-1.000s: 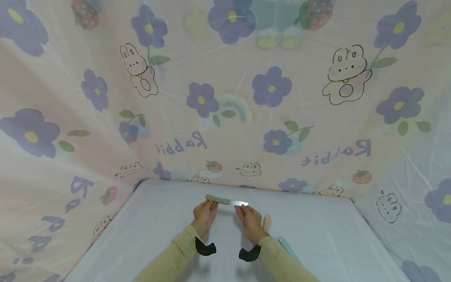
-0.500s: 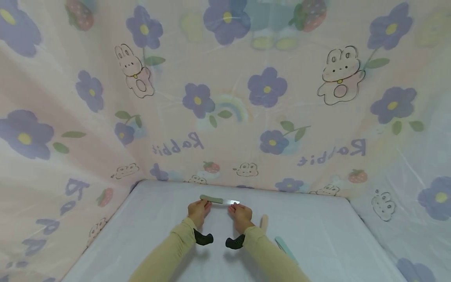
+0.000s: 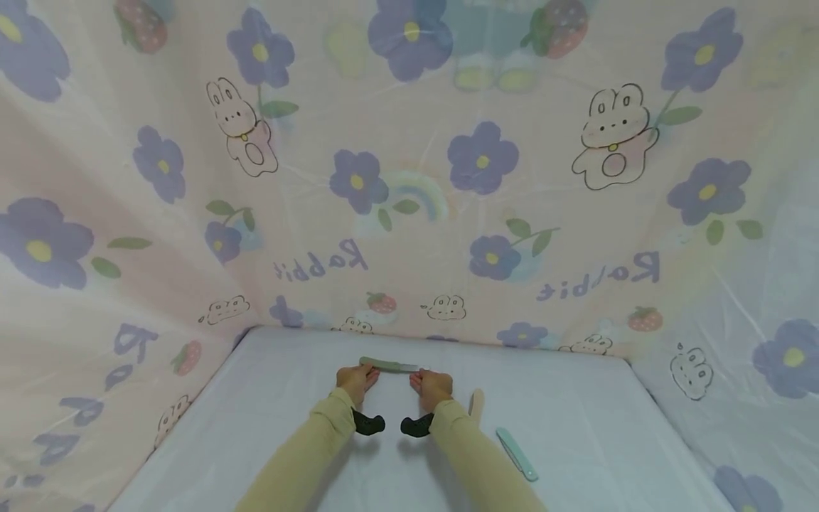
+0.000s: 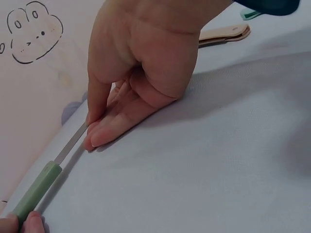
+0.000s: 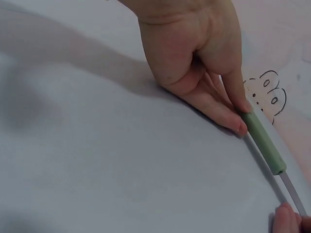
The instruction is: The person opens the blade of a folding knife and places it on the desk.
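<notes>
A small knife (image 3: pixel 387 365) with a pale green handle (image 4: pixel 36 191) and a thin metal blade lies level, low over the white cloth near the back wall. My left hand (image 3: pixel 357 378) pinches the end of the handle (image 5: pixel 262 141) between thumb and fingers. My right hand (image 3: pixel 431 384) pinches the blade near its tip, with its fingers (image 4: pixel 104 131) lying on the cloth. Both hands rest on the table. In the left wrist view I cannot tell whether the knife touches the cloth.
A beige wooden piece (image 3: pixel 476 402) and a pale green flat piece (image 3: pixel 517 454) lie on the white table (image 3: pixel 576 412) to the right of my right arm. Printed plastic sheeting (image 3: pixel 409 178) walls in the back and both sides.
Both hands have lowered the knife toward the cloth and come a little closer together. The grips on handle and blade are unchanged.
</notes>
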`<state>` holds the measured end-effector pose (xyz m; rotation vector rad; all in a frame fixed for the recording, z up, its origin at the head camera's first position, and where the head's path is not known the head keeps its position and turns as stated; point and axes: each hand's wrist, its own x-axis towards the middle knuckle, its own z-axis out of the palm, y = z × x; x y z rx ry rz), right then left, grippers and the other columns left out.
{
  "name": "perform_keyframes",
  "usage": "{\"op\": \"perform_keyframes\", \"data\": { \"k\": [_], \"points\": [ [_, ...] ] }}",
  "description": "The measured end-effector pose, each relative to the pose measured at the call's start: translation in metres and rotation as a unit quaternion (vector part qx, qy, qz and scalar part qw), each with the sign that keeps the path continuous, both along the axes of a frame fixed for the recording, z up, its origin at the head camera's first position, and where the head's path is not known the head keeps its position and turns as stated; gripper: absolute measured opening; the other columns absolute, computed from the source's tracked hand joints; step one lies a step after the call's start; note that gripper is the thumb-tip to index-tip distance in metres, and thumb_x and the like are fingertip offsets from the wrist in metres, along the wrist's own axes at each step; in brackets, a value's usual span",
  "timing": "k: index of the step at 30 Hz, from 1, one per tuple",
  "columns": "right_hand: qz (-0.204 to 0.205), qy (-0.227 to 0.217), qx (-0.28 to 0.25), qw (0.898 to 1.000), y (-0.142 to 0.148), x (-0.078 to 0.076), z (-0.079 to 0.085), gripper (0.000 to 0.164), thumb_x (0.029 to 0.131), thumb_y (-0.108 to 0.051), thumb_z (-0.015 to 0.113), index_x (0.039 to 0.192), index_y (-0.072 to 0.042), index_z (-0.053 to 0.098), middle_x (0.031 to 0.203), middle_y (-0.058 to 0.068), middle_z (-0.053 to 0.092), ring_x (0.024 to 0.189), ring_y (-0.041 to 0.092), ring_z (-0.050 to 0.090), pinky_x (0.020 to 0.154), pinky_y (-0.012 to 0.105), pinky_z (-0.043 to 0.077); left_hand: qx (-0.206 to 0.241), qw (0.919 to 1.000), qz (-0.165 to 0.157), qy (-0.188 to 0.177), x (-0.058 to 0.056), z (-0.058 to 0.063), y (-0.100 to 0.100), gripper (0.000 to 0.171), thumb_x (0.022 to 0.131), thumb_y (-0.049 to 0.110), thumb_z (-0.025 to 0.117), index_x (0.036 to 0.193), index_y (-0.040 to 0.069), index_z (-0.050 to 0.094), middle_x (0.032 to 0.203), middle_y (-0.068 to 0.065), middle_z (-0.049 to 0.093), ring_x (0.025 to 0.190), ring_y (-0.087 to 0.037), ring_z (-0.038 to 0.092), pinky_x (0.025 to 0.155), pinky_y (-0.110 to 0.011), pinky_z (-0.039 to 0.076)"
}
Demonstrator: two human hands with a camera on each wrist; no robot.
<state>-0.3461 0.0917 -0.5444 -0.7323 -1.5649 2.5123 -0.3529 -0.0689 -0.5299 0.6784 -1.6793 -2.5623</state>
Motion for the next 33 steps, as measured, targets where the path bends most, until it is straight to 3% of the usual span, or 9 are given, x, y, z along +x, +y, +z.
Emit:
{"op": "perform_keyframes", "data": {
  "k": [5,11,17,23,30,33],
  "points": [
    [0.002,-0.014,-0.011,1.000,0.003,-0.001,0.010,0.023,0.085,0.010,0.056,0.105,0.018,0.052,0.089,0.028,0.065,0.073,0.024,0.068,0.070,0.032,0.056,0.014,0.9995,0.012,0.026,-0.007,-0.004,0.001,0.035,0.085,-0.006,0.062,0.112,-0.022,0.047,0.092,-0.026,0.061,0.080,-0.025,0.067,0.074,-0.030,0.055],
    [0.037,-0.016,-0.020,0.999,0.007,-0.001,0.016,0.028,0.090,0.007,0.052,0.113,0.021,0.047,0.100,0.031,0.061,0.085,0.029,0.067,0.081,0.036,0.052,0.010,0.9998,0.015,0.006,-0.009,0.000,0.004,0.035,0.087,-0.008,0.058,0.117,-0.021,0.045,0.107,-0.034,0.057,0.092,-0.032,0.064,0.084,-0.037,0.052],
    [0.048,-0.030,-0.035,0.998,0.011,0.002,0.012,0.029,0.090,0.005,0.054,0.115,0.019,0.048,0.101,0.029,0.062,0.088,0.028,0.066,0.083,0.036,0.051,0.012,0.9999,0.004,0.002,-0.006,0.000,0.004,0.037,0.088,-0.006,0.058,0.119,-0.020,0.045,0.114,-0.036,0.053,0.100,-0.037,0.060,0.087,-0.039,0.050],
    [0.051,-0.041,-0.024,0.998,0.011,0.004,0.012,0.028,0.091,0.004,0.054,0.115,0.018,0.049,0.097,0.027,0.064,0.083,0.026,0.067,0.081,0.035,0.052,-0.002,0.9999,0.016,-0.006,-0.005,-0.002,0.005,0.033,0.088,-0.005,0.058,0.116,-0.020,0.048,0.110,-0.035,0.056,0.094,-0.035,0.063,0.083,-0.039,0.052],
    [0.060,-0.036,-0.018,0.997,0.008,0.005,0.009,0.030,0.092,0.003,0.053,0.116,0.019,0.049,0.101,0.028,0.063,0.088,0.027,0.066,0.083,0.035,0.051,-0.027,0.9989,0.037,0.009,-0.005,-0.005,0.003,0.029,0.086,-0.003,0.063,0.107,-0.019,0.053,0.088,-0.028,0.064,0.075,-0.027,0.068,0.070,-0.033,0.056],
    [0.074,-0.024,-0.016,0.997,0.007,0.003,0.007,0.030,0.092,0.001,0.053,0.117,0.018,0.048,0.100,0.027,0.063,0.089,0.027,0.066,0.083,0.034,0.051,-0.028,0.9989,0.036,0.010,-0.006,-0.007,0.002,0.028,0.086,-0.002,0.062,0.107,-0.018,0.052,0.089,-0.028,0.064,0.077,-0.028,0.067,0.070,-0.033,0.056]
  ]
}}
